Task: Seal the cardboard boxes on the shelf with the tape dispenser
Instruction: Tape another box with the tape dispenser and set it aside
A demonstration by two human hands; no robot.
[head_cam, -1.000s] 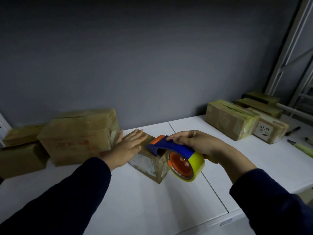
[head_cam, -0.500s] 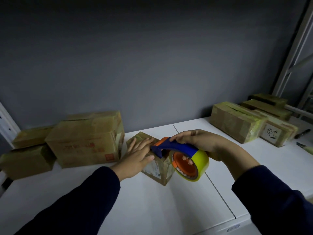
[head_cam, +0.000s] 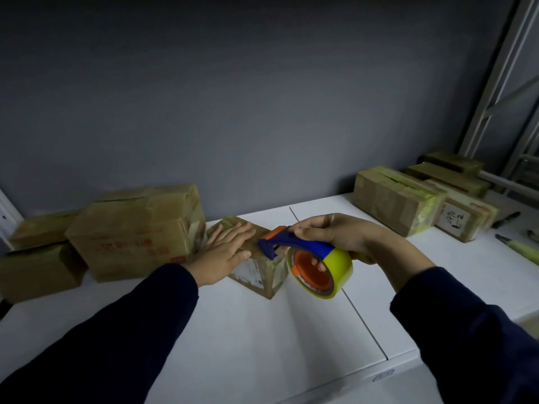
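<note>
Pressing flat on a small cardboard box (head_cam: 256, 269), the person's left hand (head_cam: 226, 253) lies palm down with its fingers straight and spread across the box top, the dark sleeve (head_cam: 122, 330) reaching in from the lower left. The right hand (head_cam: 335, 239) grips a blue-and-orange tape dispenser (head_cam: 297, 249) from above, fingers curled round its handle and wrist bent, with fingertips showing inside the orange core of the yellow tape roll (head_cam: 335, 266). The dispenser's blue nose meets the box's top right edge, while the roll hangs just beside the box's right face. The box sits corner-forward on the white shelf (head_cam: 262, 345), close to a larger carton (head_cam: 140, 231) on its left. More taped boxes (head_cam: 393, 199) stand well apart at the far right, near a pen (head_cam: 506, 219).
</note>
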